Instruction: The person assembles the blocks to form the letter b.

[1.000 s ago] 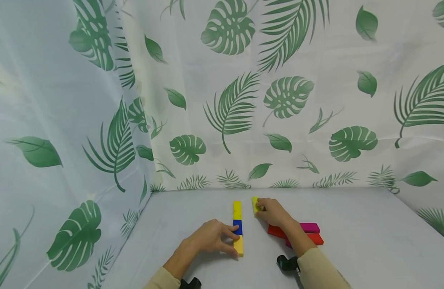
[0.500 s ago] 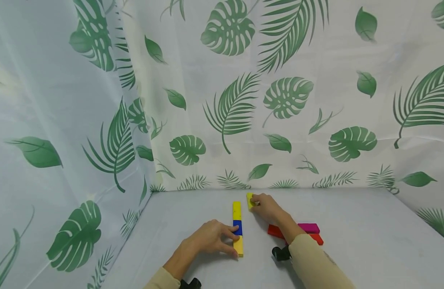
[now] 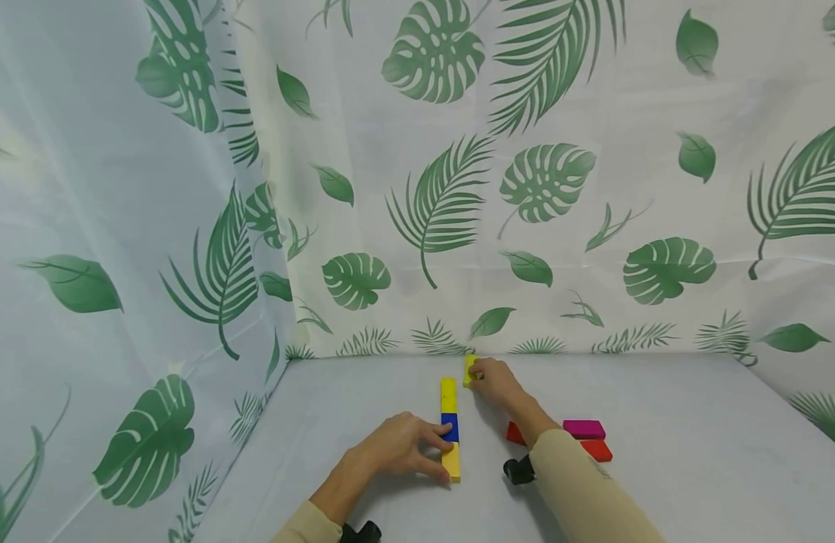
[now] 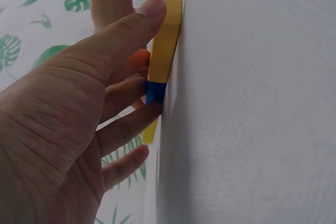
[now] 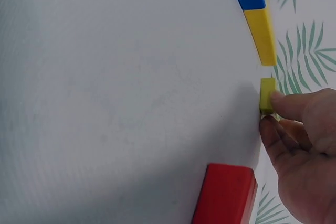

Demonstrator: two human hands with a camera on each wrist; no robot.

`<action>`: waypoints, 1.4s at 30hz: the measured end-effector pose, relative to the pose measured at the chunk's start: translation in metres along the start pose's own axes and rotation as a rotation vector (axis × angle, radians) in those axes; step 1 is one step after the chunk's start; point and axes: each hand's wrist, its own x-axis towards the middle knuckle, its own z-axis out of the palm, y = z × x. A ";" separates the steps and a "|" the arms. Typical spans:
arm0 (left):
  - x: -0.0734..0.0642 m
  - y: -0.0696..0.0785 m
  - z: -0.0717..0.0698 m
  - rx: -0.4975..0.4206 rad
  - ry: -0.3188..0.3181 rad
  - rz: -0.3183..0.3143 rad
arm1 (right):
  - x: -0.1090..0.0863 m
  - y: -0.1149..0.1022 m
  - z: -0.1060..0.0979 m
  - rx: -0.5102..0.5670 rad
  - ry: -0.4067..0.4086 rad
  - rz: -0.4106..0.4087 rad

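Note:
A row of three blocks lies end to end on the table: a far yellow block [image 3: 447, 395], a blue block [image 3: 449, 427] and a near yellow block [image 3: 451, 462]. My left hand [image 3: 398, 448] rests on this row, thumb near the close end and extended fingers over the blue part. In the left wrist view, its little finger [image 4: 126, 167] stays off the blocks. To the right of the row's far end, my right hand [image 3: 498, 383] pinches a lime-yellow block [image 5: 268, 95] between thumb and fingers. A gap separates that block from the row.
Right of the row lie a magenta block [image 3: 584, 430] and red blocks [image 3: 597, 451], partly covered by my right forearm. A leaf-print curtain [image 3: 444, 226] hangs at the table's back edge. A black device [image 3: 519, 471] sits on my right wrist.
My right hand has moved left and farther away with the lime-yellow block, toward the table's back edge. The left hand and the row have stayed in place.

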 end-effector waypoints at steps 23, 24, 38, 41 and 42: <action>0.001 -0.001 0.001 0.006 0.001 0.004 | 0.011 -0.006 0.013 -0.150 0.085 -0.128; 0.001 -0.001 0.001 0.007 0.002 0.004 | 0.011 -0.007 0.013 -0.151 0.085 -0.121; 0.001 0.000 0.001 -0.002 -0.003 -0.006 | 0.010 -0.011 0.013 -0.151 0.104 -0.106; 0.001 -0.001 0.002 -0.008 -0.005 -0.014 | 0.010 -0.011 0.014 -0.156 0.114 -0.120; 0.001 -0.001 0.002 -0.011 -0.006 -0.016 | 0.009 -0.012 0.014 -0.157 0.112 -0.123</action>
